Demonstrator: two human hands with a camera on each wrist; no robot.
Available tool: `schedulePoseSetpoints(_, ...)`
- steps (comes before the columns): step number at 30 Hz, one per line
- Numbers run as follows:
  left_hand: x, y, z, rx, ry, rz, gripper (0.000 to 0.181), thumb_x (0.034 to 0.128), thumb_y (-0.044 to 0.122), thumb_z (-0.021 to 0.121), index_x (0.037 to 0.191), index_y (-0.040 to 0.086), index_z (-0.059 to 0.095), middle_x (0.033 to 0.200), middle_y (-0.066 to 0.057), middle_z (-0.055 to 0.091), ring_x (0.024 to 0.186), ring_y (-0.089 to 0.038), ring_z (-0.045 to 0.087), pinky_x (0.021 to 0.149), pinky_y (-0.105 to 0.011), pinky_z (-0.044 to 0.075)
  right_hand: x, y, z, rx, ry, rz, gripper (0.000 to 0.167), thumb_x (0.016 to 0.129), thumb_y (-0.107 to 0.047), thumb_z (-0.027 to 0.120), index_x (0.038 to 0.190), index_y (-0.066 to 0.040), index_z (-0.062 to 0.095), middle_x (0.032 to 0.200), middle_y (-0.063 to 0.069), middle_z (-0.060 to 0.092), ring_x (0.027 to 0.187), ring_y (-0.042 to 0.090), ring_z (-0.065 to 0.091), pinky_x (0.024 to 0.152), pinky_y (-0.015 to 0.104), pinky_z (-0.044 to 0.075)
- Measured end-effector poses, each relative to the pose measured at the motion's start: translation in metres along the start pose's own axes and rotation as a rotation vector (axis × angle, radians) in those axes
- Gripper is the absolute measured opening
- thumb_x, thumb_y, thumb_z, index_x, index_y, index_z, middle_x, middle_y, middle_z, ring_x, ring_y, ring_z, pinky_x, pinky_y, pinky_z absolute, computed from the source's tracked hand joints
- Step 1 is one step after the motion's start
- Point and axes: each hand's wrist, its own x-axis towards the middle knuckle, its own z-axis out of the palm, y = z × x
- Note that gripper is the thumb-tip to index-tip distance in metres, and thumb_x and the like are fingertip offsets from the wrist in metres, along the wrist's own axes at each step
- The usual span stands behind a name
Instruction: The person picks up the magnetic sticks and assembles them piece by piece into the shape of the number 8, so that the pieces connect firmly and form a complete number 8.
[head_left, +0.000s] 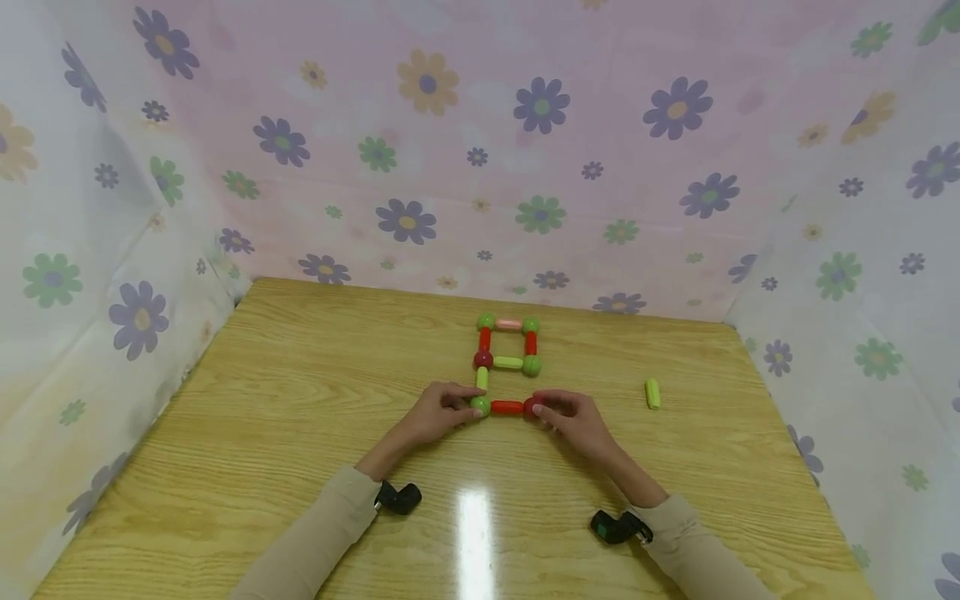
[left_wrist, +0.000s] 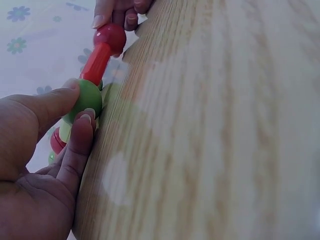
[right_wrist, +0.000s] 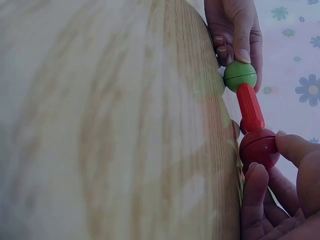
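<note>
A figure of balls and short rods lies flat on the table. Its upper part is a square, with a pink rod (head_left: 508,324) along the far side and a dark red ball (head_left: 483,359) at the near left corner. From that ball a yellow-green rod (head_left: 482,380) runs down to a green ball (left_wrist: 86,100), which my left hand (head_left: 437,412) pinches between thumb and fingers. A red rod (head_left: 507,407) joins this green ball to another dark red ball (right_wrist: 259,149). My right hand (head_left: 577,423) holds that red ball between thumb and fingertips.
One loose yellow-green rod (head_left: 652,394) lies on the wooden table (head_left: 300,350) to the right of the figure. Flowered cloth (head_left: 465,167) stands behind the table and along both sides. Each wrist carries a small black camera (head_left: 621,527).
</note>
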Motion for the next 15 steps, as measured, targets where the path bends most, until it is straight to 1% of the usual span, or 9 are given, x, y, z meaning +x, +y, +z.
schedulePoseSetpoints(11,-0.0003,0.0016,0.0000,0.012,0.003,0.000,0.034,0.0950,0.013,0.073,0.128,0.006,0.071,0.097,-0.008,0.069,0.074,-0.009,0.057,0.064,-0.021,0.046,0.0001,0.0010,-0.0009,0.013,-0.011,0.004,0.037,0.098,-0.017,0.070,0.129,0.004,0.066,0.109,0.019,0.071,0.078,0.010,0.064,0.064,0.024,0.053)
schedulePoseSetpoints(15,-0.0007,0.0013,0.0001,0.017,0.002,0.009,0.034,0.0951,0.012,0.073,0.128,0.005,0.071,0.099,-0.008,0.069,0.074,-0.009,0.057,0.064,-0.021,0.047,-0.0001,0.0014,-0.0015,0.012,-0.019,0.010,0.037,0.099,-0.017,0.070,0.129,0.004,0.066,0.109,0.019,0.072,0.079,0.010,0.065,0.063,0.024,0.053)
